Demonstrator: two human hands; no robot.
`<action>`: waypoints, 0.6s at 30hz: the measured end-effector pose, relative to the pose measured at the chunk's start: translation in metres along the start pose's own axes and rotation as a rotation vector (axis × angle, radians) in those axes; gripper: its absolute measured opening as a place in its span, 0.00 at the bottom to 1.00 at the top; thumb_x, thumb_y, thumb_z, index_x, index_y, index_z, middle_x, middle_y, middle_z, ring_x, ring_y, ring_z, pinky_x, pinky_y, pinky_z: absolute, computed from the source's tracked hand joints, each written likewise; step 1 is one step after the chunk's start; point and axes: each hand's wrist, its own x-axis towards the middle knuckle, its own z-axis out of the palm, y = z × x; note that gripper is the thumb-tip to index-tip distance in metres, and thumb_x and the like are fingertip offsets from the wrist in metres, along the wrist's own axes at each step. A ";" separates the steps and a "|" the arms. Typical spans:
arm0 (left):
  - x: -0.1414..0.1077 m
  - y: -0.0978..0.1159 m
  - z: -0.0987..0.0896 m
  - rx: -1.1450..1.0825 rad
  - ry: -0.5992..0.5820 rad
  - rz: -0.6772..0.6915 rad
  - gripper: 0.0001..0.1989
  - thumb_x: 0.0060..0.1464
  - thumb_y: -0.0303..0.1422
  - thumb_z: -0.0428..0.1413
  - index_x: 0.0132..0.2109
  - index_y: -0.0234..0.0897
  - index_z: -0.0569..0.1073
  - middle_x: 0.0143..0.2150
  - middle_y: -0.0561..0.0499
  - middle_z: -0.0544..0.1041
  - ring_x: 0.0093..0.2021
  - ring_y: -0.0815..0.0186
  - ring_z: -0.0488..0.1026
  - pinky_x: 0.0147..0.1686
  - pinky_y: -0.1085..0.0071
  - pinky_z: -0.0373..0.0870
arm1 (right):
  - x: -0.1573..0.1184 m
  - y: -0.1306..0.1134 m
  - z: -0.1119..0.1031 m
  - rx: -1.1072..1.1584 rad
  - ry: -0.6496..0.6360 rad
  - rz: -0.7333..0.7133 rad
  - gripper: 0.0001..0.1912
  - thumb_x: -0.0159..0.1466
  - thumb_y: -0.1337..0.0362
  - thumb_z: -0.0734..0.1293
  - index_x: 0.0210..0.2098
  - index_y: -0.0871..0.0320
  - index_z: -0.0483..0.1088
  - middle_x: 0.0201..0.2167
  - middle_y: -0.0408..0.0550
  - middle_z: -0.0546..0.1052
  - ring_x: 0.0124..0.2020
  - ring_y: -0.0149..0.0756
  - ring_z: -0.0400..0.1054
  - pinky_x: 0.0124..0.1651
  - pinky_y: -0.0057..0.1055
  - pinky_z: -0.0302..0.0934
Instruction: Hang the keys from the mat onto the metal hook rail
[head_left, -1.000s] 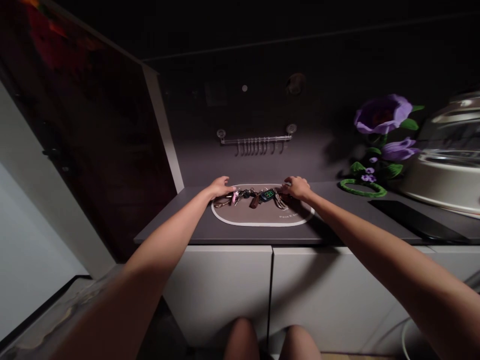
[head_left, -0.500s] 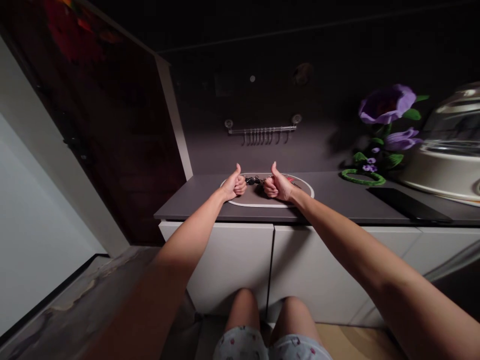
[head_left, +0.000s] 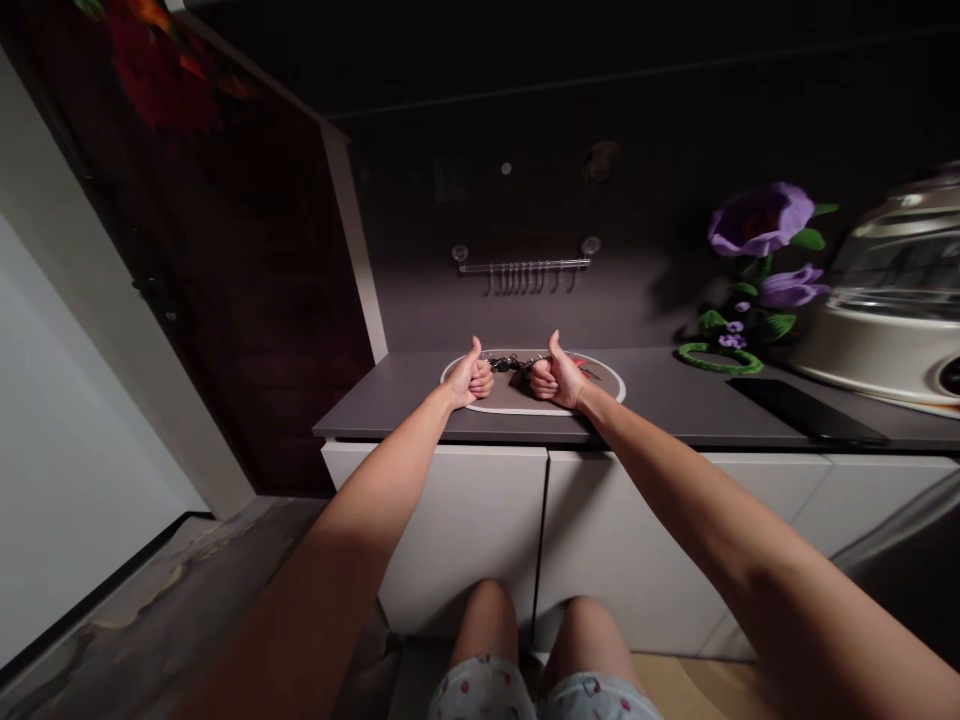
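Observation:
Both hands are held out over an oval mat [head_left: 517, 406] with a pale rim on the counter. My left hand [head_left: 472, 380] is curled into a fist with its thumb pointing up, at the mat's left side. On the right part of the mat, my right hand [head_left: 555, 378] makes the same thumb-up fist. No object shows in either one. Between and behind the fists lies a cluster of small dark and metallic pieces [head_left: 507, 364], perhaps keys on rings. A small red item [head_left: 580, 363] is partly hidden behind my right hand.
A clear rail with several hooks [head_left: 525, 266] is fixed to the wall. To the right are a purple flower decoration [head_left: 765, 225] with a green ring base [head_left: 720, 358], a flat black slab [head_left: 806, 410] and a cream appliance [head_left: 892, 335]. White cabinets [head_left: 465, 520] stand below.
The view has shifted slightly, so the scene sits a little lower. Both fists keep their thumb-up pose over the mat.

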 end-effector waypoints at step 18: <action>0.029 0.036 -0.044 1.023 0.271 0.446 0.08 0.48 0.25 0.51 0.35 0.31 0.74 0.34 0.49 0.75 0.34 0.69 0.70 0.39 0.72 0.64 | 0.095 -0.003 0.002 -0.591 0.548 -0.410 0.06 0.58 0.69 0.58 0.35 0.60 0.64 0.21 0.40 0.69 0.20 0.23 0.61 0.25 0.21 0.56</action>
